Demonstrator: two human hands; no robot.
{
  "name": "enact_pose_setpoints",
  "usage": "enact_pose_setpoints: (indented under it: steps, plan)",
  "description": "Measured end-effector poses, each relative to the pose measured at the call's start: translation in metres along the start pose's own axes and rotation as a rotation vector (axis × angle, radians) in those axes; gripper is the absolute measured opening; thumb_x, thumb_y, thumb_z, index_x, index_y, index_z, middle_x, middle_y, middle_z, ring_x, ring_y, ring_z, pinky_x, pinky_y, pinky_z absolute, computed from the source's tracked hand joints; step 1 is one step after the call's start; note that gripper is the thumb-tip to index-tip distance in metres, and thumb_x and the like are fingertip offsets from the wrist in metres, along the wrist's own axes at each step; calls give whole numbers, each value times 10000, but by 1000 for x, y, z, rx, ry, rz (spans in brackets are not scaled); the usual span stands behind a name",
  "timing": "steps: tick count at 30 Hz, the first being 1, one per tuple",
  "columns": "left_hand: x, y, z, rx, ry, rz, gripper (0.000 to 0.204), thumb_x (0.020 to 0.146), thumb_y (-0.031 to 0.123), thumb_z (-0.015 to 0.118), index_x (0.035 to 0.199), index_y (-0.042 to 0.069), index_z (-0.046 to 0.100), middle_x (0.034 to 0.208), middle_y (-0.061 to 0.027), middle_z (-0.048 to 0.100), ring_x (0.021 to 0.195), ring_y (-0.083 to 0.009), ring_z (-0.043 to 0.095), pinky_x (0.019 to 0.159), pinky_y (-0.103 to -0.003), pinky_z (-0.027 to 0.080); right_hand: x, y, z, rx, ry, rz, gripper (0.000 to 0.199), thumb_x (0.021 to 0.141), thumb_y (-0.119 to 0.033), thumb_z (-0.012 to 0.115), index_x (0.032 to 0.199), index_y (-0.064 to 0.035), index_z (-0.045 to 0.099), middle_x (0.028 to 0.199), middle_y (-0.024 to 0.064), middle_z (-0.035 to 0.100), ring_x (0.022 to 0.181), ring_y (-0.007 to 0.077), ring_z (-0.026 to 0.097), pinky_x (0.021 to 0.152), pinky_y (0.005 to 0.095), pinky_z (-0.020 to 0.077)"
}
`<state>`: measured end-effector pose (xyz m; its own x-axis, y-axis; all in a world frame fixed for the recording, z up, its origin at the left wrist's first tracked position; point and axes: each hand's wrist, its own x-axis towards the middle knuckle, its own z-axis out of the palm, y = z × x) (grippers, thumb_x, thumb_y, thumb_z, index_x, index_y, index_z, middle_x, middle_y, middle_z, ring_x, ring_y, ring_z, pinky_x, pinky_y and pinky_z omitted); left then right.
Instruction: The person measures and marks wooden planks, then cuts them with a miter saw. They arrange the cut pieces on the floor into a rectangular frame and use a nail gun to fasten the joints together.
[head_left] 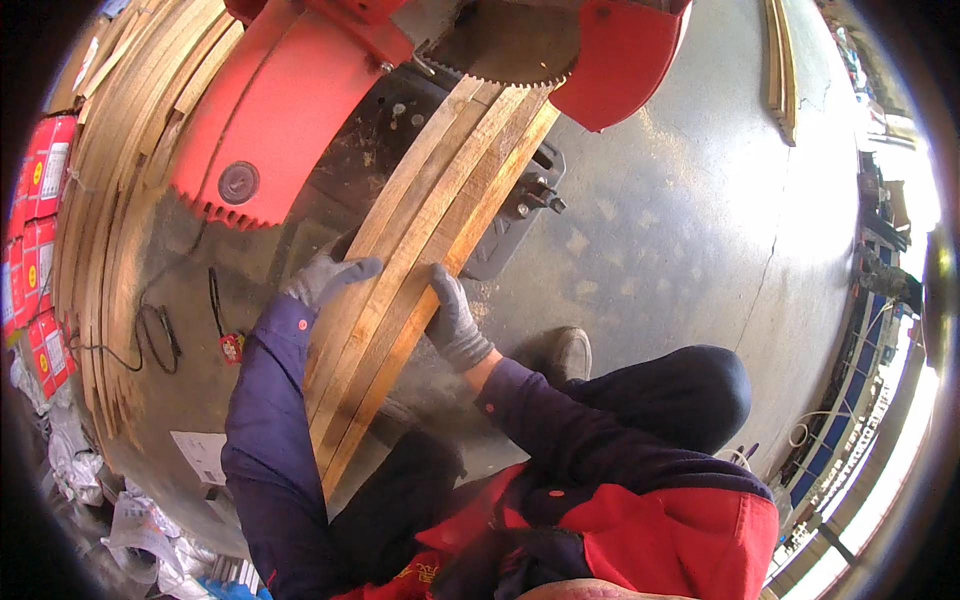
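A bundle of long thin wooden strips (pixel 430 230) lies slanted from my lap up to a red saw machine (pixel 300 90). Its far end sits under a toothed saw blade (pixel 505 60). My left hand (pixel 325 275), in a grey glove, presses on the bundle's left edge. My right hand (pixel 455 320), also gloved in grey, grips the bundle's right edge. Both hands hold the strips together about midway along their length.
A tall stack of curved wooden strips (pixel 110 200) stands at the left, with red boxes (pixel 40 210) beside it. A black cable with a red plug (pixel 228 345) lies on the grey concrete floor (pixel 680 220). More strips (pixel 780 70) lie at the far right.
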<state>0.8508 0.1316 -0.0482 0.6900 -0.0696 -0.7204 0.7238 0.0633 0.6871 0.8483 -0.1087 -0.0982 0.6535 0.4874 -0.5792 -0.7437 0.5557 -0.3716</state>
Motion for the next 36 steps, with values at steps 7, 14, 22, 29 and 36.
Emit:
enact_pose_setpoints:
  steps: [7, 14, 22, 29, 36]
  plan:
    - [-7, 9, 0, -42, -6, 42, 868, 766, 424, 926, 1442, 22, 559, 1354, -109, 661, 1230, -189, 614, 1058, -344, 487, 2, -1, 3, -47, 39, 13, 637, 975, -389, 710, 1439, -28, 464, 1309, 100, 612, 1180, 247, 617, 1016, 444, 519]
    - [-3, 0, 0, -38, -11, 56, 893, 750, 554, 899, 1400, 12, 612, 1324, -117, 673, 1205, -201, 627, 1036, -350, 490, 3, 10, -10, -104, 24, -27, 698, 990, -513, 653, 1461, -27, 484, 1389, 113, 593, 1248, 258, 594, 1078, 433, 487]
    - [-6, 22, -4, 178, 21, -48, 882, 731, 571, 904, 1371, 22, 642, 1227, -132, 713, 1100, -188, 673, 956, -346, 531, -39, -116, 86, -1600, -40, 490, 751, 926, -624, 665, 1313, 18, 630, 1114, 208, 721, 1056, 280, 698, 945, 394, 535]
    - [1, 6, 7, 110, 91, 112, 1177, 694, 737, 834, 1401, -139, 489, 1262, -274, 661, 1173, -325, 659, 973, -403, 534, -116, -283, 330, -1555, -384, -1243, 388, 953, -368, 668, 1146, -40, 746, 1020, 170, 758, 922, 316, 735, 833, 400, 567]
    - [-3, 17, 15, 368, 163, 125, 918, 808, 658, 788, 1290, -98, 593, 1147, -179, 726, 1026, -262, 705, 888, -369, 556, -67, -275, 343, -1651, -473, -1371, 281, 969, -205, 627, 1138, -2, 723, 944, 184, 749, 859, 279, 748, 777, 384, 581]
